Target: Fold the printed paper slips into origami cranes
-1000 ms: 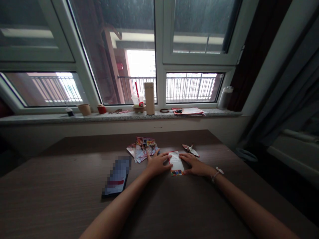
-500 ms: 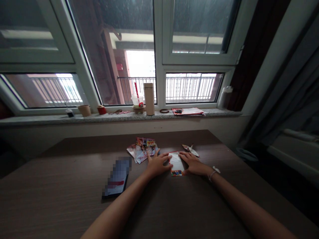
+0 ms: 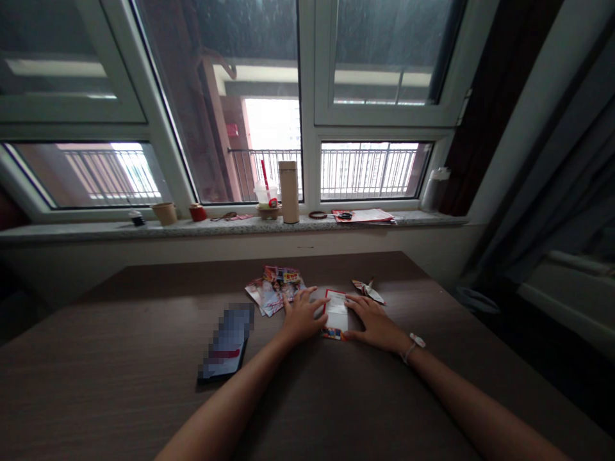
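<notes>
A folded sheet of paper [image 3: 336, 314], white with a red border and a colourful strip at its near end, lies flat on the dark wooden table [image 3: 144, 384]. My left hand [image 3: 302, 315] presses on its left edge with fingers spread. My right hand [image 3: 373, 321] lies flat against its right edge, fingers stretched out; a pale band circles that wrist. Neither hand grips anything.
A stack of colourful printed sheets [image 3: 273, 287] lies just beyond my left hand. A folded paper crane [image 3: 368, 289] sits beyond my right hand. A dark phone [image 3: 225, 349] lies to the left. The windowsill holds a tall flask [image 3: 289, 191], cups and papers.
The folded sheet has turned slightly and shifted a little left under my hands. My right hand drew back a bit toward me; my left hand stayed at the sheet's edge.
</notes>
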Tool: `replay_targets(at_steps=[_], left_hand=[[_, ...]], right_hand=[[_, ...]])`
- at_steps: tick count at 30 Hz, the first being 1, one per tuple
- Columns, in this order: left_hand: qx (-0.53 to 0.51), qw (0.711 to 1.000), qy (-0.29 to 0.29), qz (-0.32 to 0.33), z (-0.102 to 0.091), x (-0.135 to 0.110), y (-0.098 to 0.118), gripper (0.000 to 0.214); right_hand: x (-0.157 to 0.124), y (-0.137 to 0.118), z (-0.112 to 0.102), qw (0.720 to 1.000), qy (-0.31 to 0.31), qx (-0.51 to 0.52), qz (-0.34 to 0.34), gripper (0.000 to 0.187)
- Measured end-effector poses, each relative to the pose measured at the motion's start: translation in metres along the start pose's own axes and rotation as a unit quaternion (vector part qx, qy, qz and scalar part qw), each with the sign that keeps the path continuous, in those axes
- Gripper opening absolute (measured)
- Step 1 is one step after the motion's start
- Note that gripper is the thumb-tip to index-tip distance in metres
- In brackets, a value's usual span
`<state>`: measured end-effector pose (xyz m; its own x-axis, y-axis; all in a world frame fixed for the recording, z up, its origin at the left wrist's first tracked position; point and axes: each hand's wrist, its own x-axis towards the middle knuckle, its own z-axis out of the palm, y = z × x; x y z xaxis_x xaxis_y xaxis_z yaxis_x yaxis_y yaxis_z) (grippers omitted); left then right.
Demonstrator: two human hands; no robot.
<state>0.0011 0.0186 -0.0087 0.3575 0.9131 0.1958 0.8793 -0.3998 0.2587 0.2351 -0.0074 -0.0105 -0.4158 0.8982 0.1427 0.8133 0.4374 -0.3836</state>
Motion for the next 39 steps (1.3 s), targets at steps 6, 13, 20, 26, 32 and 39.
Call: replay_targets(at_steps=[6, 13, 20, 26, 32, 39], left_hand=[[0.000, 1.000, 0.013, -0.014, 0.001, -0.001, 0.000, 0.036], [0.001, 1.000, 0.020, -0.014, 0.001, -0.001, -0.001, 0.035], [0.014, 1.000, 0.015, -0.017, 0.000, -0.001, 0.000, 0.036], [0.023, 0.999, -0.001, -0.024, -0.003, -0.002, 0.002, 0.036], [0.042, 0.998, -0.024, -0.036, -0.002, -0.005, 0.002, 0.038], [0.059, 0.997, -0.023, -0.033, -0.001, -0.007, 0.001, 0.040]], right_hand=[[-0.002, -0.006, 0.005, 0.999, 0.039, -0.007, -0.003, 0.067], [-0.002, -0.006, 0.008, 0.998, 0.060, -0.007, -0.009, 0.050], [-0.001, -0.006, 0.006, 0.995, 0.089, -0.010, -0.031, 0.037], [0.000, -0.002, 0.009, 0.994, 0.109, -0.006, -0.023, 0.035], [0.004, 0.001, 0.013, 0.989, 0.144, -0.030, 0.018, 0.034], [0.005, -0.001, 0.014, 0.987, 0.152, -0.044, 0.034, 0.036]])
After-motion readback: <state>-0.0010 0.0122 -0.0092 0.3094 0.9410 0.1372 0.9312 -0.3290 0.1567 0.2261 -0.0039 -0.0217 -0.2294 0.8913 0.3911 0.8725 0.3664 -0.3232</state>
